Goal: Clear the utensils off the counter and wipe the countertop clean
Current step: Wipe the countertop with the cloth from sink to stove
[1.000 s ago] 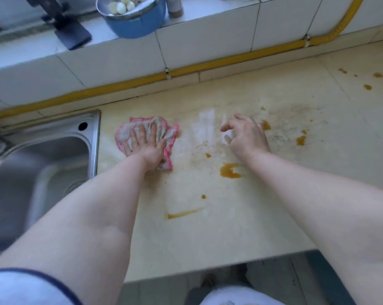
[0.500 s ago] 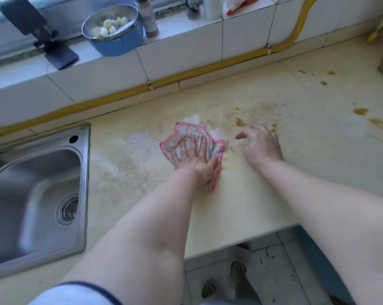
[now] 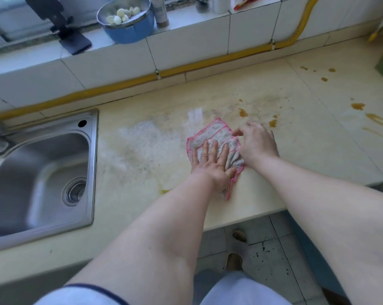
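Pressing flat on a pink-edged cloth (image 3: 217,142), the left hand (image 3: 210,165) lies palm down with its fingers (image 3: 206,151) spread apart and straight, not gripping anything. The cloth is crumpled on the pale yellow counter (image 3: 274,183), just past the counter's middle, and part of it trails out from under the wrist toward 6 o'clock. The right hand (image 3: 257,143) sits at 3 o'clock of the cloth, touching its edge; its fingers (image 3: 241,131) are loosely curled and rest on the cloth's far right corner, but whether they pinch the fabric cannot be told.

A whitish, wet-looking smear (image 3: 142,139) spreads over the counter at 9 o'clock of the cloth, between it and the steel sink (image 3: 43,177). Brown stains (image 3: 243,112) lie at 1 o'clock of the cloth, near the right hand, and more brown spots (image 3: 358,106) sit well apart toward 3 o'clock.

At 12 o'clock, beyond a yellow pipe (image 3: 186,68) running along the tiled wall, a ledge carries a blue bowl (image 3: 129,25) with pale round pieces inside, a bottle (image 3: 161,13) just beside it and a black stand (image 3: 65,29) at its 9 o'clock.
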Demonstrator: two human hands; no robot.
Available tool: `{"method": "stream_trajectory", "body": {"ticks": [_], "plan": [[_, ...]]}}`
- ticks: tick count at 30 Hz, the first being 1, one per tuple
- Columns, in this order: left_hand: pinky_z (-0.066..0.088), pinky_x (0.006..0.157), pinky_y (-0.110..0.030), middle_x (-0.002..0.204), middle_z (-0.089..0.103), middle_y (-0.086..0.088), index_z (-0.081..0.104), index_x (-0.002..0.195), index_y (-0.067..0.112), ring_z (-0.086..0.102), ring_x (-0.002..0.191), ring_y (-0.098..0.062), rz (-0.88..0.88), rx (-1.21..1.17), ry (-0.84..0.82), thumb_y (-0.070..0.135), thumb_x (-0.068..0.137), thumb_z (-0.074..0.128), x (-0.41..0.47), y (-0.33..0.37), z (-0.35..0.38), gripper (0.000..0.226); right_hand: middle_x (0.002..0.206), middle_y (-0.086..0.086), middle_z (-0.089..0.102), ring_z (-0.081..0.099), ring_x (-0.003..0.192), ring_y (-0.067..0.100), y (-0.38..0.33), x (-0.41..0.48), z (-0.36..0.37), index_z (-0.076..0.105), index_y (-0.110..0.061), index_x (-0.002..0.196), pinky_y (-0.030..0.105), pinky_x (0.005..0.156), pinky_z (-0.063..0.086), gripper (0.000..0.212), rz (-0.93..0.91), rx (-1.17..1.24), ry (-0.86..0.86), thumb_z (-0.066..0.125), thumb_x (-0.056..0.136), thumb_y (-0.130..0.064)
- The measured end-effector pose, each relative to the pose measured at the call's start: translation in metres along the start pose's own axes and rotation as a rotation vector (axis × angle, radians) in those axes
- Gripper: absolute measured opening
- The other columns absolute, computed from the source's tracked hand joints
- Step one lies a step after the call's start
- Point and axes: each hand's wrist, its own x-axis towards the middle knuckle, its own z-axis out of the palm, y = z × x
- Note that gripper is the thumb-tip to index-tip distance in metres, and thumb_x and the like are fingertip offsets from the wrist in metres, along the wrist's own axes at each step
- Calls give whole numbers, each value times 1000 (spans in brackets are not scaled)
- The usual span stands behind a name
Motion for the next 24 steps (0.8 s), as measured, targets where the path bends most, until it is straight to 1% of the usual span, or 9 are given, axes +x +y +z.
{"method": "stream_trajectory", "body": {"ticks": [3,6,10,14,17,19,21,22,24], "plan": [[-20,114,-56,158,-29,-4,-23,150,30,-32,144,-27,-58,-24,10,62,96,13,-23,-25,11,72,142,11,49,31,142,17,-24,-14,3,64,-23,118,32,110,24,34,-27,10,-31,55,88,-13],[-19,114,-57,158,-30,-5,-24,149,28,-33,143,-28,-118,-55,17,62,96,11,-51,-53,25,72,142,8,50,31,141,17,-45,-35,12,62,-24,119,34,111,23,47,-69,19,-60,47,80,0],[-22,113,-54,157,-31,-7,-25,149,25,-33,143,-28,-207,-95,35,61,96,11,-86,-89,42,73,144,8,46,30,141,18,-67,-61,25,62,-25,119,34,113,21,55,-105,18,-91,41,78,5],[-17,115,-48,158,-29,-9,-23,150,18,-29,145,-27,-292,-129,67,58,98,9,-121,-119,57,74,148,8,41,29,142,20,-85,-83,34,60,-27,121,33,114,20,55,-127,6,-100,37,81,4],[-9,120,-46,160,-23,-12,-20,151,13,-21,148,-28,-359,-127,124,55,99,8,-144,-134,69,73,148,7,42,31,141,23,-96,-96,40,60,-28,121,34,114,22,55,-142,1,-95,36,82,2],[-1,122,-45,162,-15,-13,-15,153,11,-14,150,-29,-408,-92,173,53,100,10,-156,-143,76,71,148,6,42,31,141,23,-102,-104,44,59,-29,121,33,114,22,56,-158,-2,-103,35,81,3],[13,121,-44,163,1,-16,-2,155,8,1,151,-32,-453,-41,233,49,102,15,-165,-149,80,69,149,6,40,28,142,21,-106,-110,44,59,-29,121,32,115,20,57,-179,1,-110,35,80,4],[23,116,-44,160,15,-18,10,154,7,13,148,-34,-459,2,261,44,103,21,-170,-151,80,65,149,6,40,28,143,21,-108,-112,44,59,-28,121,32,115,19,57,-188,2,-111,36,81,4],[38,102,-42,142,40,-18,34,144,7,35,134,-35,-463,65,322,26,101,37,-177,-155,76,47,149,5,41,28,142,22,-109,-115,43,59,-29,120,33,114,20,57,-202,3,-97,36,81,4]]}}
